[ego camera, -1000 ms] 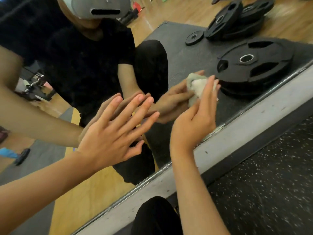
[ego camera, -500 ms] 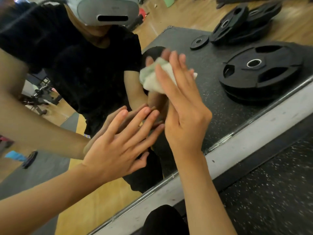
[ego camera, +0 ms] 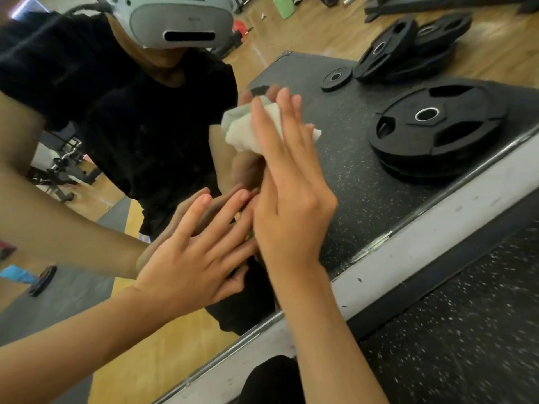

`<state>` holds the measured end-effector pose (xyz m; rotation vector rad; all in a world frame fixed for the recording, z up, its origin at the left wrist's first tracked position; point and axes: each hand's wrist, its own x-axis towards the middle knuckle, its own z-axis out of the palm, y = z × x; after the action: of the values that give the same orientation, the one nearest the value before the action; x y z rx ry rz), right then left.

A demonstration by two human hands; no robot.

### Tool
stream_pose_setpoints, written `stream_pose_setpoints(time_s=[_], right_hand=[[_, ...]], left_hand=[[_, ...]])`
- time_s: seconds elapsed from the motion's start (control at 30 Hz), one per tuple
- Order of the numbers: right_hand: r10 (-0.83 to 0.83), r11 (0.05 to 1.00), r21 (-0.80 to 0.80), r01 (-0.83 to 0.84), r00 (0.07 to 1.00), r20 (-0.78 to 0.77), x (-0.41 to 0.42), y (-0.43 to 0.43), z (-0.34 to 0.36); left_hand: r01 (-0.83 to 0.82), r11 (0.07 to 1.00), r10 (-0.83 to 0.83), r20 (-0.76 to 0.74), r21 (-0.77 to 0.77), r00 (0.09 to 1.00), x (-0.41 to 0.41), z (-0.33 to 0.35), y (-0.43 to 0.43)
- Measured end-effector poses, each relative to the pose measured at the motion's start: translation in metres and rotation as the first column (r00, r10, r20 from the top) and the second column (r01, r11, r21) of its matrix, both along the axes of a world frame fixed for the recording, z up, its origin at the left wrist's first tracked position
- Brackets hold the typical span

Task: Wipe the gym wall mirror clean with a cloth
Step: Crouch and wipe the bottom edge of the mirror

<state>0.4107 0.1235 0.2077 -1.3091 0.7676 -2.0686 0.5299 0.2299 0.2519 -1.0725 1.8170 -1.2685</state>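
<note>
No readable writing here: the small mark on the headset (ego camera: 178, 21) in the reflection is too blurred. Right hand (ego camera: 291, 205) is flat, fingers (ego camera: 265, 126) straight and close together, pressing the white cloth (ego camera: 242, 132) onto the mirror (ego camera: 364, 185), up from its bottom edge. Its thumb is hidden. Left hand (ego camera: 186, 266) is released, fingers spread, laid against the glass and holding nothing, some tips hidden behind the right hand. Weight plates (ego camera: 437, 126) show in the reflection.

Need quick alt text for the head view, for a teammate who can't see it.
A right hand presses a white cloth against the gym wall mirror, left hand flat on the glass beside it. Weight plates show reflected.
</note>
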Motion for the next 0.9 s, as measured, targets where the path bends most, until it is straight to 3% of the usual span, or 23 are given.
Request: stream_pose_setpoints(time_s=[0.1, 0.2, 0.27, 0.43, 0.73, 0.9], right_hand=[[-0.09, 0.96, 0.268, 0.085, 0.996, 0.007, -0.012, -0.009, -0.077], [-0.07, 0.84, 0.543, -0.004, 0.991, 0.117, -0.013, -0.006, -0.125], [-0.048, 0.769, 0.637, -0.052, 0.989, 0.138, -0.001, 0.022, -0.136], [0.057, 0.784, 0.616, -0.083, 0.996, 0.061, 0.011, 0.076, -0.166], [-0.263, 0.748, 0.655, 0.103, 0.953, 0.15, -0.039, -0.084, -0.115], [-0.124, 0.781, 0.623, 0.041, 0.988, 0.09, -0.001, 0.004, -0.139]], left_hand=[[-0.021, 1.0, 0.021, 0.036, 0.001, 0.999, -0.002, 0.001, 0.002], [-0.026, 1.0, 0.026, 0.062, -0.007, 0.998, -0.004, 0.0, 0.0], [-0.031, 0.999, 0.032, 0.052, -0.013, 0.998, -0.005, 0.001, 0.001], [-0.017, 1.0, 0.018, 0.033, -0.015, 0.999, -0.005, 0.0, 0.001], [-0.026, 0.999, 0.029, 0.089, -0.03, 0.996, -0.001, 0.0, 0.001], [-0.029, 0.999, 0.031, 0.077, -0.028, 0.997, -0.002, -0.001, 0.002]])
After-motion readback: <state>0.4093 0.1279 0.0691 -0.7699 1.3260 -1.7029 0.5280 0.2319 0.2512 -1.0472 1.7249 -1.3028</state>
